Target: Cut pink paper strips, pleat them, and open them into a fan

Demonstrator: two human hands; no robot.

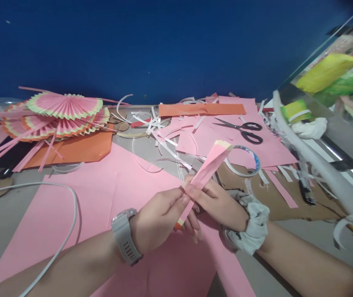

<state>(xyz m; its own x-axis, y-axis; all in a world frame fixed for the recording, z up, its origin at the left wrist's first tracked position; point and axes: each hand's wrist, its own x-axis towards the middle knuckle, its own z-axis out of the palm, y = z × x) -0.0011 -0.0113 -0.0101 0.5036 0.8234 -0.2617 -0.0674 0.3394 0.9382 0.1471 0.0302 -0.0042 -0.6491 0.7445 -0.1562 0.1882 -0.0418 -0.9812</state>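
Observation:
A narrow folded pink paper strip (pixel 209 167) with pale yellow and orange ends slants between my hands above the pink sheets. My left hand (pixel 161 214), below a grey watch, pinches its lower middle. My right hand (pixel 215 200), with a grey-green scrunchie at the wrist, grips the strip just beside the left fingertips, thumb on top. Some fingers are hidden behind the paper. Large pink sheets (pixel 86 202) lie under my hands.
Pleated pink fans (pixel 68 107) are stacked at the back left. Black scissors (pixel 241 131), an orange strip (pixel 201 109), a tape roll (pixel 243 161) and white paper scraps (pixel 153 123) lie behind my hands. A white cable (pixel 75 206) crosses the left side.

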